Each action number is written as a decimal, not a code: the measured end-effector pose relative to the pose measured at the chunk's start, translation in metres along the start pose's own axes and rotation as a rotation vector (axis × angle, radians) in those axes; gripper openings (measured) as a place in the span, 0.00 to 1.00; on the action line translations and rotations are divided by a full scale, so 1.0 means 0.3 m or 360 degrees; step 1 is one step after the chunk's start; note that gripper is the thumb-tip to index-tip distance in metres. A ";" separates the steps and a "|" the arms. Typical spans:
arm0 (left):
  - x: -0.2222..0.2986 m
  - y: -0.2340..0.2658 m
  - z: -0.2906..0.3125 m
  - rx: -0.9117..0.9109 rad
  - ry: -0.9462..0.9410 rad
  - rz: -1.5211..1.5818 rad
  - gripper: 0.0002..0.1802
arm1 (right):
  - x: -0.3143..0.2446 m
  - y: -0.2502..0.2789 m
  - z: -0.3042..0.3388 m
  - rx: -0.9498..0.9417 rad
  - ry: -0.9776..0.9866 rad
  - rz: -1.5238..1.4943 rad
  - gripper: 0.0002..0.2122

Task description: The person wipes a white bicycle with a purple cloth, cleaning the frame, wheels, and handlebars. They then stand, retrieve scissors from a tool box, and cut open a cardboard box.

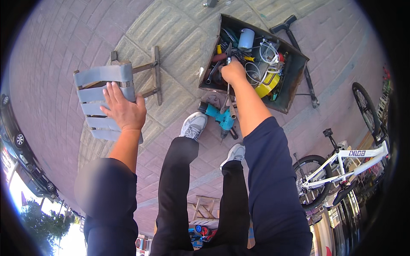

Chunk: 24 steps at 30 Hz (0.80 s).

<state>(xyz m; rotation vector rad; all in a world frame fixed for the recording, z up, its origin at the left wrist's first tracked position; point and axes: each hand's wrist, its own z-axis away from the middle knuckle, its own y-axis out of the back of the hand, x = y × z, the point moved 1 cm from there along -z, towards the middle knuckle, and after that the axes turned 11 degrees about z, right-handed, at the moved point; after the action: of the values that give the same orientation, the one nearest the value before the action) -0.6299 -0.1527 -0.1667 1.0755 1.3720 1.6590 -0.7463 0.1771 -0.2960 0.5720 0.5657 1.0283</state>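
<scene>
My left hand (124, 107) lies flat, fingers stretched, on the grey slatted seat of a folding stool (104, 73). My right hand (234, 72) is closed around long metal pliers (229, 94), over the near left side of an open metal toolbox (294, 87). The jaws of the pliers point away from me, and two long handles extend below the fist. Inside the box are a light blue cylinder (246, 39), a coiled white cable (269, 52), a round yellow thing (267, 84) and several hand tools. A teal cordless drill (224, 118) lies on the ground beside the box.
A black T-shaped bar (302, 59) lies right of the toolbox. On the right is a white bicycle (341, 164). My feet stand on brick paving (179, 102) just below the drill. Parked cars (21, 145) line the far left. Another wooden frame (204, 207) is behind my legs.
</scene>
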 end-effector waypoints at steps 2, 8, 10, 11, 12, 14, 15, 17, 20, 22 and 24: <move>-0.004 0.001 0.007 -0.0017 0.0004 -0.0017 0.48 | -0.030 -0.026 0.007 0.0068 -0.0119 0.0026 0.30; -0.010 0.004 0.002 -0.0019 0.0012 0.0002 0.49 | -0.149 0.023 -0.028 -0.0025 -0.0589 -0.0059 0.37; -0.009 0.003 0.005 -0.0012 -0.0003 0.0004 0.49 | -0.154 0.010 -0.048 0.0008 -0.0604 -0.0120 0.35; -0.009 0.003 0.008 -0.0011 -0.0007 0.0002 0.49 | -0.152 0.001 -0.048 0.0019 -0.0610 -0.0148 0.34; -0.010 0.001 0.007 -0.0011 -0.0013 0.0010 0.49 | -0.147 -0.004 -0.049 -0.0015 -0.0623 -0.0157 0.33; -0.014 0.004 0.000 0.0005 -0.0013 0.0022 0.49 | -0.184 0.035 -0.023 -0.0084 -0.0627 -0.0177 0.31; -0.015 0.006 0.003 -0.0005 0.0000 0.0008 0.49 | -0.193 0.041 -0.020 -0.0122 -0.0624 -0.0141 0.31; -0.014 0.011 0.006 -0.0025 0.0021 -0.0008 0.49 | -0.194 0.049 -0.026 -0.0184 -0.0626 -0.0069 0.31; -0.012 0.008 0.008 -0.0039 0.0018 0.0002 0.49 | -0.190 0.035 -0.027 -0.0007 -0.0728 0.0019 0.33; -0.009 0.006 0.009 -0.0043 0.0023 0.0016 0.49 | -0.165 0.024 -0.020 0.0002 -0.0702 -0.0141 0.34; -0.008 0.009 0.011 -0.0040 0.0031 0.0029 0.49 | -0.140 0.011 -0.028 0.0047 -0.0611 -0.0211 0.35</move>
<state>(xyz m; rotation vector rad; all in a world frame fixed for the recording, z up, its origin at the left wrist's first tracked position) -0.6260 -0.1540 -0.1641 1.0627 1.3538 1.6996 -0.7709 0.1421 -0.2928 0.7277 0.2754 0.7600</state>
